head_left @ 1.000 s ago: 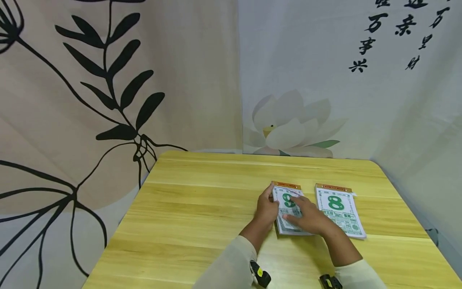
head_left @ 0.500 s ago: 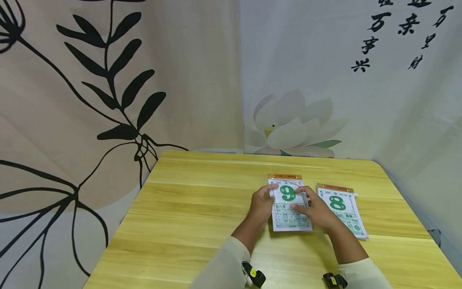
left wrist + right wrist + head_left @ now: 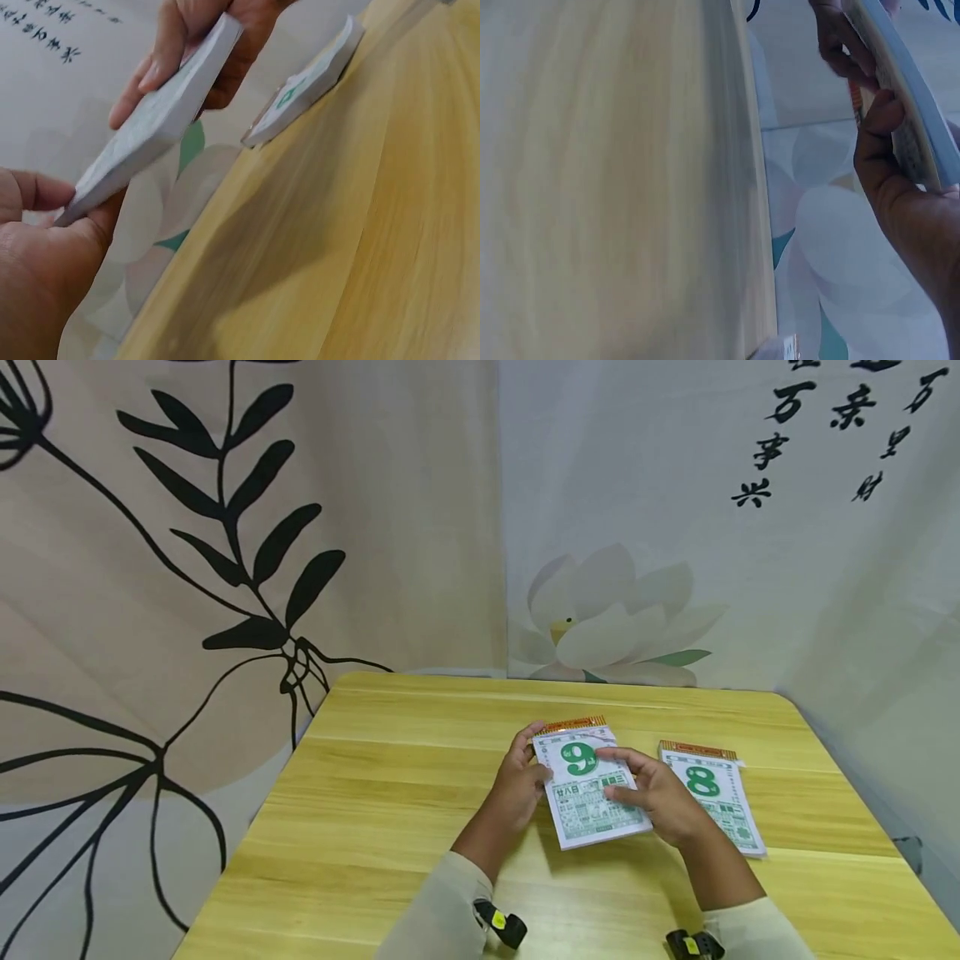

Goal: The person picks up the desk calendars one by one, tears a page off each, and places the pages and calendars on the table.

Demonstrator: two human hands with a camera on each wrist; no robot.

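Both hands hold the calendar pad marked 9 (image 3: pixel 590 785) lifted off the counter (image 3: pixel 420 793), tilted, over its right half. The left hand (image 3: pixel 517 781) pinches the pad's left edge; the right hand (image 3: pixel 660 802) pinches its right edge. A second pad marked 8 (image 3: pixel 712 797) lies flat just beside it, nearer the counter's right edge. The left half and far edge lie bare.

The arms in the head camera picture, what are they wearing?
Both arms wear long, loose sleeves in a pale cream colour, the left sleeve and the right sleeve. The sleeves stop short of the wrists, so both forearms and hands are bare. Each wrist carries a small black device with a yellow spot: one on the left wrist, one on the right wrist. No gloves show.
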